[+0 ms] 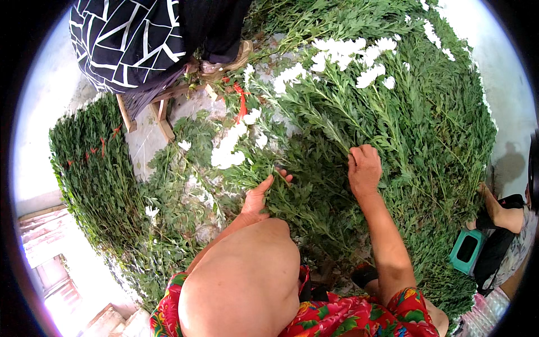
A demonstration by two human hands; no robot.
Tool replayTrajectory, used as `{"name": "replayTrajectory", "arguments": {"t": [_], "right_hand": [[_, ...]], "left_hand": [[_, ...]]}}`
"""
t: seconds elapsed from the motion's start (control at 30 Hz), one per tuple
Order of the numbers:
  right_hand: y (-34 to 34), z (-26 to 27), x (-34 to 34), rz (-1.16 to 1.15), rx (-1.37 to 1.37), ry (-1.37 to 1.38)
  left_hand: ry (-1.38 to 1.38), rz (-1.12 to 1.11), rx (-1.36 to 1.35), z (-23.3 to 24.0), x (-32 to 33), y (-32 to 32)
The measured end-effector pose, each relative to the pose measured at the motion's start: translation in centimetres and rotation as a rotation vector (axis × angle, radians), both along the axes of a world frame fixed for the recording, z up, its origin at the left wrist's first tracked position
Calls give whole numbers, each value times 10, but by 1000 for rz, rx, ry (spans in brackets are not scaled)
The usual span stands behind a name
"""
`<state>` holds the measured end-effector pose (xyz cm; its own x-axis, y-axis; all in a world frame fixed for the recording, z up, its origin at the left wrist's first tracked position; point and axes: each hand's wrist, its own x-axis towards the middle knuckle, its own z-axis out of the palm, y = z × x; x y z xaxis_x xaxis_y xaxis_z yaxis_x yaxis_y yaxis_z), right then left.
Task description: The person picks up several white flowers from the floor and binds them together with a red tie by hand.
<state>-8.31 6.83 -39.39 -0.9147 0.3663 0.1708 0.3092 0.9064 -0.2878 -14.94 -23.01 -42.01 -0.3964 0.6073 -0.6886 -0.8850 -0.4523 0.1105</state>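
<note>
White chrysanthemum stems with green leaves lie all around me. My left hand, beside my bare knee, is closed around a bunch of white chrysanthemums, their blooms pointing up and left. To the right, my right hand pinches the stem of a chrysanthemum that lies on the large heap. Fingertips of the right hand are partly turned out of sight. More white blooms lie at the top of the heap, beyond both hands.
A stacked wall of stems with red ties stands at left. A person in patterned black clothing is by a wooden stool at upper left. Red string lies ahead. At right, another person's leg is near a teal plastic stool.
</note>
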Motion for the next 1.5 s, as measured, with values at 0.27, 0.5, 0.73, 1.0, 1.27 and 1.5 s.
{"name": "replayTrajectory", "arguments": {"t": [0.27, 0.5, 0.73, 1.0, 1.27, 1.5], "right_hand": [[41, -12, -8, 18, 159, -40], [49, 11, -7, 99, -44, -11], [-17, 70, 21, 164, -481, 144], [-41, 65, 53, -44, -537, 188], [0, 70, 45, -73, -269, 333], [-21, 77, 55, 30, -386, 320]], "left_hand": [[-5, -10, -25, -2, 0, 1], [-1, 1, -33, -4, -1, 4], [50, -61, -35, -4, -3, 4], [53, -137, -52, 14, -10, 11], [50, -92, 23, -5, -7, 9], [75, -43, 43, 1, -2, 2]]}}
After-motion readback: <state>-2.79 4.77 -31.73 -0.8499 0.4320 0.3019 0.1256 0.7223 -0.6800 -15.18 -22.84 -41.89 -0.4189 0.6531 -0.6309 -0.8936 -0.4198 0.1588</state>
